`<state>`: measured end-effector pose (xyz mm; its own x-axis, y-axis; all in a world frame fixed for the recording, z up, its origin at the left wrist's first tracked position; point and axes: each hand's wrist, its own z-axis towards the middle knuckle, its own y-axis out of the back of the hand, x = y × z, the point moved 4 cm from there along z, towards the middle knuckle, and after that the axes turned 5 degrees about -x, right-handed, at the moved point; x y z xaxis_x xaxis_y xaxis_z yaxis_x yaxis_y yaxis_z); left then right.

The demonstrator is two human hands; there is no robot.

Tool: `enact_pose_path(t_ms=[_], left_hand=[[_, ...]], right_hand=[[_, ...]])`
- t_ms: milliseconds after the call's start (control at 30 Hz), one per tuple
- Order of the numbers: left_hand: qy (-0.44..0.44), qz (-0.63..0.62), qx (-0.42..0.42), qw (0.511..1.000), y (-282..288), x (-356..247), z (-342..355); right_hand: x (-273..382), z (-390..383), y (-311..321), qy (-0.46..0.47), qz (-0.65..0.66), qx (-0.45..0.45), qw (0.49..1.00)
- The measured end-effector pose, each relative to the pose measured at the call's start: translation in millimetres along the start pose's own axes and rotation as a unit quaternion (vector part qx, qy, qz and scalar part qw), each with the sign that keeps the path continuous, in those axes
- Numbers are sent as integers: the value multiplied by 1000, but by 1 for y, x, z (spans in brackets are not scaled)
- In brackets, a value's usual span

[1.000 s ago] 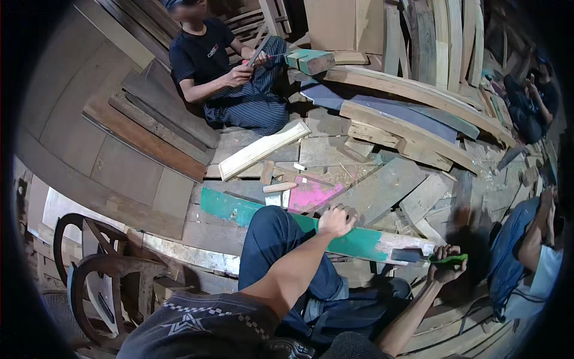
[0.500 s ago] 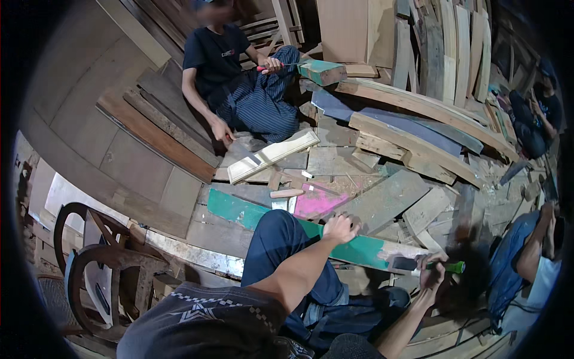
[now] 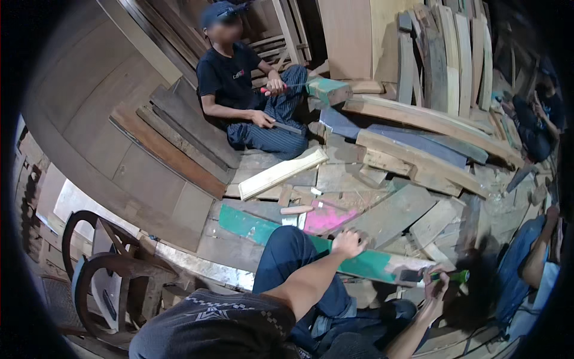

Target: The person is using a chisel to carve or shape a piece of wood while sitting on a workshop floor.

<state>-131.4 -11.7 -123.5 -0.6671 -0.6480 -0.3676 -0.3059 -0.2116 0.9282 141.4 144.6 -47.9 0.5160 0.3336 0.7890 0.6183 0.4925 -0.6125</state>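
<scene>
A long board with worn green paint (image 3: 373, 263) lies across beside my bent knee, its right end bare and pale. My left hand (image 3: 348, 243) rests on top of the board near its middle, holding its edge with fingers curled over. In my right hand (image 3: 435, 284) is a scraper with a green handle (image 3: 459, 276). Its dark flat blade (image 3: 410, 275) lies against the bare end of the board. Just beyond the board are a small wooden piece (image 3: 297, 210) and a pink-painted patch (image 3: 329, 218).
Across from me a seated person (image 3: 230, 84) holds a red-handled tool and a flat blade, near a green block (image 3: 330, 91). Cream moulding (image 3: 284, 172) and stacked timbers (image 3: 418, 119) lie beyond. Curved chair frames (image 3: 98, 269) stand left; another person (image 3: 529, 263) sits at right.
The whole view has shifted slightly. The person across has raised a hand from the floor to the lap, with a flat blade in it. My hands keep nearly the same places on the board.
</scene>
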Motion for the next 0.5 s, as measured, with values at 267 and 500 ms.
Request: enact_pose_path(t_ms=[267,500], left_hand=[[24,1,78,997,0,-8,10],[-1,-9,61,998,2,-1,8]], right_hand=[[2,14,28,46,131,8,990],[14,12,50,111,179,-74,975]])
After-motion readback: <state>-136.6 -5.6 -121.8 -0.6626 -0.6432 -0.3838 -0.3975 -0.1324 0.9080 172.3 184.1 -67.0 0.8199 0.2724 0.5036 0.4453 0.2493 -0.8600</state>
